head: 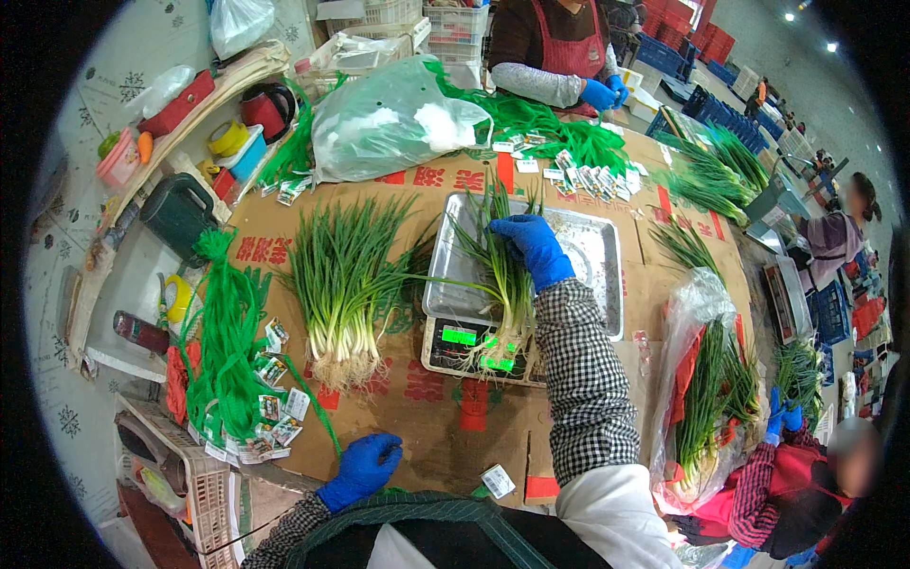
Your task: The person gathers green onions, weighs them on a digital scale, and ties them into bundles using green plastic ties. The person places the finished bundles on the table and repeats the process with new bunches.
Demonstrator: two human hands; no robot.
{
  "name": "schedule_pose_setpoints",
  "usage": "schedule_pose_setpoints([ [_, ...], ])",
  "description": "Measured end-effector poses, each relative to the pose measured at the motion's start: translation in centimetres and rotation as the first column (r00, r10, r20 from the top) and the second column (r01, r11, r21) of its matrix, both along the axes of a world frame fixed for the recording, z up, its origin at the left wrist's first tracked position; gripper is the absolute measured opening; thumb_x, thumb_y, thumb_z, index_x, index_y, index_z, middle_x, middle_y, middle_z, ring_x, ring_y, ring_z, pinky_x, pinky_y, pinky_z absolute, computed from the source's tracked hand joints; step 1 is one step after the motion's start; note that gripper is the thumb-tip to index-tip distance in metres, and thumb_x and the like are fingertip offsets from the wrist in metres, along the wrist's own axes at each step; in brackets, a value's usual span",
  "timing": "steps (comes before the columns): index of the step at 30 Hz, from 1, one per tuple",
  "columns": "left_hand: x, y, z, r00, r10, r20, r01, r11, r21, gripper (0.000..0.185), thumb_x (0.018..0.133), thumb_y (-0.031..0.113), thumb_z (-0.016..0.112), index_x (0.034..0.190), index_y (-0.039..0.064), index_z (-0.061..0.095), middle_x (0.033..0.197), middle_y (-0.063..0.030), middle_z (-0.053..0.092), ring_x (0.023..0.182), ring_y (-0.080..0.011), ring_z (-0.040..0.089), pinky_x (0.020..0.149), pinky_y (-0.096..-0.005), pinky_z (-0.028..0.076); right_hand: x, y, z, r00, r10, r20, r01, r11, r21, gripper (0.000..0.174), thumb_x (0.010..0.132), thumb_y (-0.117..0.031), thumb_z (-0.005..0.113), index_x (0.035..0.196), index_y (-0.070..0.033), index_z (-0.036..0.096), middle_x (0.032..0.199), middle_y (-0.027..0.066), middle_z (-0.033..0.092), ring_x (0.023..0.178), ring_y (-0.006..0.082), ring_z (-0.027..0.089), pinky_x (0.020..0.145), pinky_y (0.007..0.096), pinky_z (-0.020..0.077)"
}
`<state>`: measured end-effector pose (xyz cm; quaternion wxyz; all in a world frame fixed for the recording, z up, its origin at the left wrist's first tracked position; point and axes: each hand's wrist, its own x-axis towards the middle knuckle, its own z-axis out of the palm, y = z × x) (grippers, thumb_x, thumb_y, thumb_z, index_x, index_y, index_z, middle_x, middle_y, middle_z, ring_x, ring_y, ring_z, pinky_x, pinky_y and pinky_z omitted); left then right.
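My right hand, in a blue glove, grips a small bunch of spring onions over the metal tray of a digital scale. Their roots hang over the lit green display, hiding part of it. My left hand, also gloved in blue, rests near the table's front edge with its fingers curled. A green mesh strip runs up to that hand; whether the fingers hold it is hidden. Left of the scale lies a larger bunch of spring onions, roots towards me.
Green mesh bags with tags lie at the left, beside a shelf. A stuffed plastic bag and more tagged mesh are at the back, near a co-worker's gloved hands. Bagged spring onions lie right.
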<state>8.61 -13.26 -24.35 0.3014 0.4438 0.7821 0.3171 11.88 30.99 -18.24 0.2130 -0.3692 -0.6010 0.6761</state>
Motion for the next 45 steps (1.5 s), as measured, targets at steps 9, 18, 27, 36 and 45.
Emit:
schedule_pose_setpoints([
  [9, 0.1, 0.0, 0.5, 1.0, 0.004, 0.029, -0.003, 1.0, -0.021, 0.024, 0.08, 0.019, 0.06, 0.097, 0.003, 0.061, 0.087, -0.0152, 0.063, 0.077, -0.0269, 0.063, 0.066, -0.0349, 0.05, -1.1, 0.1, -0.6, 0.995, -0.08, 0.058, 0.073, 0.991, 0.111, 0.019, 0.078, -0.018, 0.066, 0.08, 0.0, 0.063, 0.064, 0.004, 0.06, 0.05, 0.0125, 0.053, 0.048, 0.0232, 0.0419],
  [18, 0.1, -0.9, -0.2, 0.996, 0.049, 0.072, -0.047, 0.998, -0.038, 0.025, 0.083, 0.021, 0.058, 0.1, 0.002, 0.062, 0.09, -0.0153, 0.062, 0.078, -0.0273, 0.061, 0.067, -0.0354, 0.049, -0.5, 2.2, -2.9, 1.0, 0.016, -0.013, -0.012, 0.958, 0.285, 0.014, 0.083, -0.016, 0.055, 0.078, -0.005, 0.061, 0.063, 0.004, 0.059, 0.046, 0.0115, 0.048, 0.045, 0.024, 0.0387],
  [27, -0.2, -0.4, 0.5, 1.0, -0.022, 0.002, 0.022, 0.999, 0.039, 0.021, 0.081, 0.019, 0.059, 0.093, 0.003, 0.062, 0.082, -0.0145, 0.064, 0.074, -0.0272, 0.062, 0.063, -0.0348, 0.049, 4.4, -1.9, 3.2, 0.908, -0.27, -0.321, 0.324, 0.938, 0.127, 0.02, 0.083, -0.021, 0.054, 0.096, -0.009, 0.063, 0.084, -0.0026, 0.063, 0.053, 0.0057, 0.043, 0.051, 0.0189, 0.0342],
  [36, -2.1, 0.9, -1.4, 0.998, -0.061, 0.024, 0.055, 0.978, 0.203, 0.019, 0.079, 0.015, 0.062, 0.093, 0.002, 0.062, 0.085, -0.0141, 0.063, 0.074, -0.0259, 0.062, 0.064, -0.0343, 0.049, 30.7, -14.6, 7.3, 0.824, -0.563, -0.07, 0.547, 0.756, 0.36, 0.005, 0.079, -0.01, 0.06, 0.082, -0.005, 0.059, 0.07, -0.0036, 0.052, 0.061, 0.0061, 0.045, 0.055, 0.0207, 0.035],
  [45, -2.9, 3.4, 1.8, 0.988, -0.148, 0.055, 0.128, 0.955, 0.269, 0.016, 0.08, 0.014, 0.061, 0.091, 0.003, 0.061, 0.082, -0.0132, 0.063, 0.073, -0.0245, 0.062, 0.063, -0.0323, 0.049, 54.2, -25.9, 3.4, 0.465, -0.669, 0.58, 0.338, 0.74, 0.582, 0.02, 0.075, -0.01, 0.067, 0.092, 0.002, 0.065, 0.083, 0.0066, 0.066, 0.069, 0.0107, 0.059, 0.061, 0.0229, 0.0478],
])
